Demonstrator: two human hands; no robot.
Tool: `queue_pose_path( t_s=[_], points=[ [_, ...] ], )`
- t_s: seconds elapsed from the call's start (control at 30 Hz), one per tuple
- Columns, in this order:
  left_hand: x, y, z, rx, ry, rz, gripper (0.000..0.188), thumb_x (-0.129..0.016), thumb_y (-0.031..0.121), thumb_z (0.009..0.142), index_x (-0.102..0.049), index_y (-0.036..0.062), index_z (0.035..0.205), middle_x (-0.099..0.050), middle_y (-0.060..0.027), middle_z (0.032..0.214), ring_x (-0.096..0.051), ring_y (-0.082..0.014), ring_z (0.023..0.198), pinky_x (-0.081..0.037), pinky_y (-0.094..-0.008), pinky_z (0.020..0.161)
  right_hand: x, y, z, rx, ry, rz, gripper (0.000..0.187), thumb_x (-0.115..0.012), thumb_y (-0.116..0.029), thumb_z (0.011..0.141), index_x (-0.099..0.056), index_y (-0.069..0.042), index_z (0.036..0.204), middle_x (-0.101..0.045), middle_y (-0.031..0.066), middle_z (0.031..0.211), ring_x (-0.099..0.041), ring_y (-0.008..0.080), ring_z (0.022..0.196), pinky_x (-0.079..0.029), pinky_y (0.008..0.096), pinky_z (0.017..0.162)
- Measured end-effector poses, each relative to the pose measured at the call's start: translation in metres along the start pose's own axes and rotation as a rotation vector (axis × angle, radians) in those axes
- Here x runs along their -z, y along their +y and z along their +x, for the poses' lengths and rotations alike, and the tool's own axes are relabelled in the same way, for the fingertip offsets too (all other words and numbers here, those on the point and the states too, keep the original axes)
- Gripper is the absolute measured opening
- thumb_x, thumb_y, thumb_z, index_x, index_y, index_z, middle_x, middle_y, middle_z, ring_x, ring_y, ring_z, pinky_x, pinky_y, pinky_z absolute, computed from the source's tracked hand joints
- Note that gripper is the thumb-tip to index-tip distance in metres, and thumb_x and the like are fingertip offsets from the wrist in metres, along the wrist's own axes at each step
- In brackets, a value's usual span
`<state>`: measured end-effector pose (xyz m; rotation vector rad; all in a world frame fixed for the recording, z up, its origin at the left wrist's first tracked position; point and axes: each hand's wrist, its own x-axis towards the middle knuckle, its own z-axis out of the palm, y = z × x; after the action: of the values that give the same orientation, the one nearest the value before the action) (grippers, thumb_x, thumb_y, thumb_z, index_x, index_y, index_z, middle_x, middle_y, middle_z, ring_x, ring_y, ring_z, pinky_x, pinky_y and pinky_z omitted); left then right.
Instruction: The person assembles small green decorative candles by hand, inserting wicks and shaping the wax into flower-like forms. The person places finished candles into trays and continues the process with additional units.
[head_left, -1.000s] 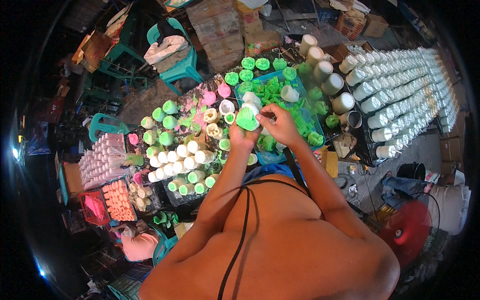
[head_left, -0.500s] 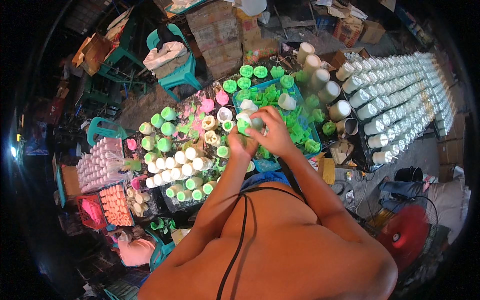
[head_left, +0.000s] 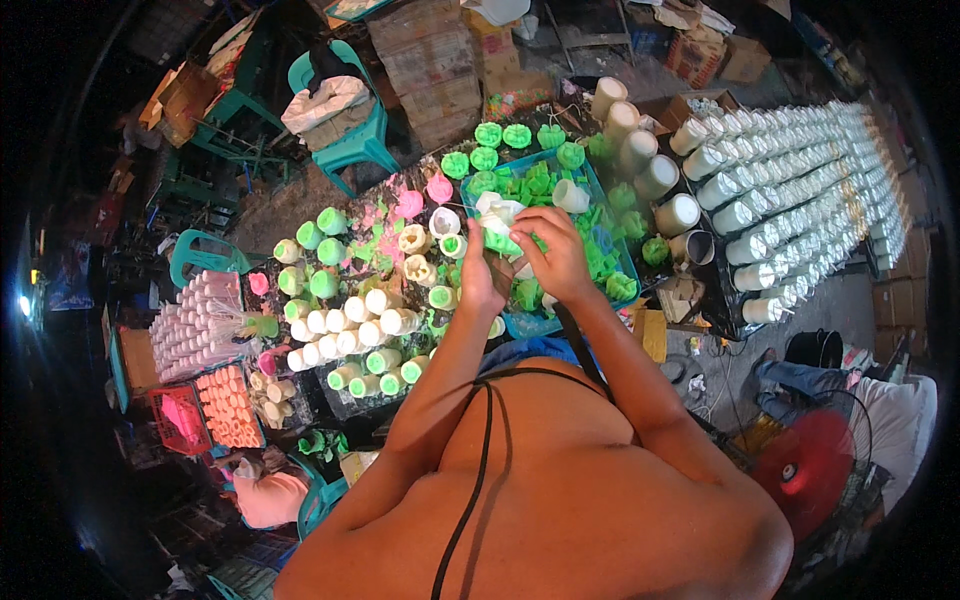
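Over the blue tray [head_left: 628,250] of bright green scraps, my hands are together at a white, uneven-edged cup-like piece [head_left: 497,211] with green showing just below it. My left hand [head_left: 485,278] is cupped at its near left side, thumb up along it. The fingers of my right hand [head_left: 556,255] bend in and pinch its right edge. My fingers hide the lower part of the piece. Farther right in the tray stands a white cup [head_left: 571,196]. Green ruffled, flower-like pieces [head_left: 517,136] line the tray's far edge.
Left of my hands stand white cylinders [head_left: 357,309], green-topped cylinders [head_left: 364,385] and pink pieces [head_left: 409,204]. Tall cream cylinders [head_left: 655,178] and long rows of white ones [head_left: 762,220] lie to the right. A red fan [head_left: 803,458] and a person's legs [head_left: 790,385] are at lower right.
The green-and-white piece between my hands has given way to a larger white shape, with green below it. My left hand has opened upward a little; my right fingers have shifted to the white edge.
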<state>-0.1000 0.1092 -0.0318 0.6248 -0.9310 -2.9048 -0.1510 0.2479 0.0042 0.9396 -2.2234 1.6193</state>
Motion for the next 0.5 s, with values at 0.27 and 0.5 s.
queue_pose_path(
  t_s=[0.27, 0.5],
  points=[
    [0.013, -0.003, 0.005, -0.072, -0.066, 0.158, 0.048, -0.059, 0.040, 0.105, -0.046, 0.0145, 0.142, -0.059, -0.0088, 0.135, -0.060, -0.0262, 0.124, -0.056, -0.0540, 0.097, 0.010, -0.005, 0.014, -0.038, -0.137, 0.006, 0.010, -0.066, -0.010, 0.094, -0.067, 0.000, 0.096, -0.067, 0.0136, 0.095, -0.062, 0.0340, 0.092, -0.049, 0.0427, 0.082],
    [0.004, -0.003, 0.003, -0.044, -0.088, 0.253, 0.048, -0.062, 0.042, 0.103, -0.050, 0.0136, 0.140, -0.061, -0.0061, 0.133, -0.062, -0.0264, 0.120, -0.056, -0.0531, 0.095, 0.004, 0.001, 0.013, -0.072, -0.061, -0.101, 0.015, -0.068, -0.017, 0.094, -0.064, -0.002, 0.098, -0.063, 0.0132, 0.093, -0.060, 0.0352, 0.093, -0.048, 0.0445, 0.080]
  ],
)
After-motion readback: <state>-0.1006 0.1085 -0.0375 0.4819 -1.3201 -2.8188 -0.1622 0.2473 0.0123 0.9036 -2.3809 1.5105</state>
